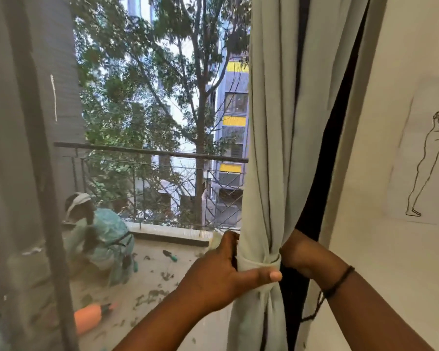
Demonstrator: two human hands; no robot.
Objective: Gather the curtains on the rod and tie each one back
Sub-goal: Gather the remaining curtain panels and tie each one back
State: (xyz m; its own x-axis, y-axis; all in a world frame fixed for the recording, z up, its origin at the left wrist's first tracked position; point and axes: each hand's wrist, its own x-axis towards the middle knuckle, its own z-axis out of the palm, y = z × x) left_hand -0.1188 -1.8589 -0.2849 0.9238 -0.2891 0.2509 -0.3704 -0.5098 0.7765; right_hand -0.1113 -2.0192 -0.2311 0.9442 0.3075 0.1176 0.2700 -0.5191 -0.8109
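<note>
Curtain (pixel 271 122) hangs vertical, cinched by tie (pixel 259 262). Left hand (pixel 223 269) grips bundle; right hand (pixel 295 252) behind fabric, grip unclear.

Both forearms are bare with no sleeves in view, and the right wrist wears a thin black thread band (pixel 340 281) with a loose dangling end.

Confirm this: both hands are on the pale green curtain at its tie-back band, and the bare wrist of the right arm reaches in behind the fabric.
Not quite. The right wrist is not bare: a dark thread bracelet circles it, as the head view shows. Otherwise correct: the left hand grips the pale green curtain at the tie-back band, the right hand hidden behind.
</note>
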